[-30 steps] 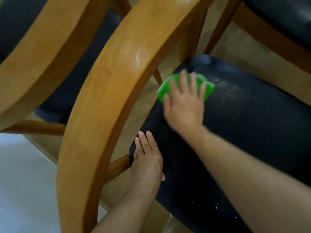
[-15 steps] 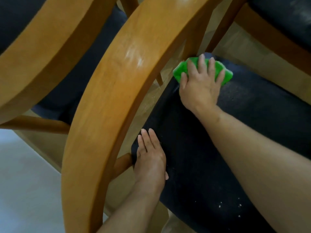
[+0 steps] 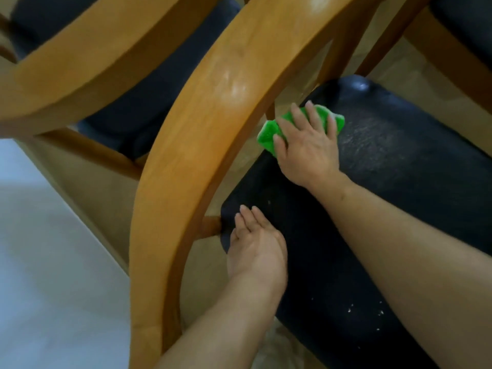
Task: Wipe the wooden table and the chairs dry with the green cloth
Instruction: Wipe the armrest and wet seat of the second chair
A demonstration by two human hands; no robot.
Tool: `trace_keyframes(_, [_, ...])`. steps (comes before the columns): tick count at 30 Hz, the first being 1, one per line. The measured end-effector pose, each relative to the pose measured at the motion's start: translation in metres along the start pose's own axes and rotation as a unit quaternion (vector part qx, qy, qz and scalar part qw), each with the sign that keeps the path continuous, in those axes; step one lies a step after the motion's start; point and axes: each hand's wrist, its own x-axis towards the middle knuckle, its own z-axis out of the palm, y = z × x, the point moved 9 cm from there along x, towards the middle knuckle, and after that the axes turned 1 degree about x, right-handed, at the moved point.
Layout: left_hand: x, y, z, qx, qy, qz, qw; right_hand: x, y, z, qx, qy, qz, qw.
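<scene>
While the wooden table itself is nowhere in the view, the nearest chair (image 3: 186, 161) fills most of it, with its curved wooden back in front and its dark seat (image 3: 399, 182) behind, and a second chair (image 3: 80, 62) stands just beside it on the left. The right hand (image 3: 308, 147) lies flat with spread fingers on the green cloth (image 3: 269, 133) and presses it on the seat near the back rail; it does not curl around the cloth. The left hand (image 3: 255, 249) rests on the near corner of the seat with straight fingers and holds nothing. A grey wet-looking patch (image 3: 378, 145) is beside the cloth, and small white specks (image 3: 364, 311) lie near the front edge of the seat. I think the cloth can slip from under the flat palm, because nothing grips it, or the knuckles can knock the back rail, which is very close. The specks may be missed, as they are far from the cloth. The chair legs are cut off, and a third chair at the top right is seen only partly
</scene>
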Motion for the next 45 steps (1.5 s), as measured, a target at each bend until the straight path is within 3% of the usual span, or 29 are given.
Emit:
trace_keyframes(2, [-0.008, 0.002, 0.003, -0.022, -0.006, 0.0, 1.0, -0.012, -0.022, 0.009, -0.001, 0.002, 0.002, 1.0])
trace_keyframes(6, [-0.041, -0.011, 0.001, -0.051, -0.044, -0.016, 0.998, -0.084, -0.085, 0.033, 0.0, -0.051, -0.173, 0.984])
trace_keyframes(8, [-0.068, -0.02, -0.008, -0.043, -0.027, -0.002, 0.999, -0.126, -0.093, 0.044, -0.017, -0.084, -0.243, 0.966])
trace_keyframes(12, [-0.121, -0.031, -0.034, -0.05, 0.071, 0.073, 0.994, -0.207, -0.084, 0.055, -0.04, -0.137, -0.339, 0.93])
trace_keyframes(15, [-0.154, -0.032, -0.049, -0.048, 0.18, 0.121, 0.975, -0.208, -0.075, 0.056, -0.063, -0.161, -0.376, 0.91])
trace_keyframes(19, [-0.186, -0.043, -0.071, -0.014, 0.371, 0.095, 0.924, -0.127, -0.077, 0.048, -0.069, -0.134, -0.276, 0.949])
trace_keyframes(24, [-0.172, -0.094, -0.079, -0.102, 0.408, -0.036, 0.906, -0.09, -0.097, 0.046, -0.048, -0.116, -0.169, 0.978])
trace_keyframes(27, [-0.157, -0.104, -0.093, -0.131, 0.435, -0.034, 0.89, -0.133, -0.103, 0.051, -0.048, -0.118, -0.224, 0.966])
trace_keyframes(31, [-0.15, -0.1, -0.113, -0.104, 0.494, 0.006, 0.863, -0.227, -0.083, 0.056, -0.075, -0.165, -0.365, 0.913])
trace_keyframes(36, [-0.139, -0.098, -0.119, -0.072, 0.478, -0.011, 0.875, -0.262, -0.057, 0.053, -0.093, -0.209, -0.434, 0.871])
trace_keyframes(38, [-0.142, -0.095, -0.12, -0.059, 0.488, -0.008, 0.871, -0.227, -0.067, 0.05, -0.09, -0.197, -0.394, 0.893])
trace_keyframes(42, [-0.14, -0.095, -0.122, -0.062, 0.494, -0.003, 0.867, -0.116, -0.1, 0.049, -0.072, -0.132, -0.216, 0.965])
trace_keyframes(45, [-0.141, -0.095, -0.122, -0.05, 0.509, -0.012, 0.859, -0.087, -0.125, 0.061, -0.097, -0.152, -0.161, 0.97])
